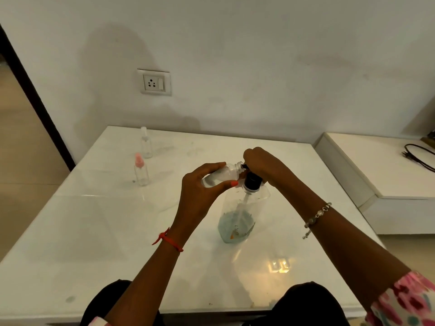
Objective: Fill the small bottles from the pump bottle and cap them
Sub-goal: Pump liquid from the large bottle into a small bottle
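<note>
A large clear pump bottle with a black pump collar stands in the middle of the white table, with a little pale liquid at its bottom. My right hand is closed over the pump head from above. My left hand holds a small clear uncapped bottle tilted on its side, its open neck right at the pump spout. Two more small bottles stand at the far left: one with a pink spray cap, one with a clear cap.
A low white shelf with a black cable stands to the right of the table. A wall socket is on the wall behind. My knees show below the table's near edge.
</note>
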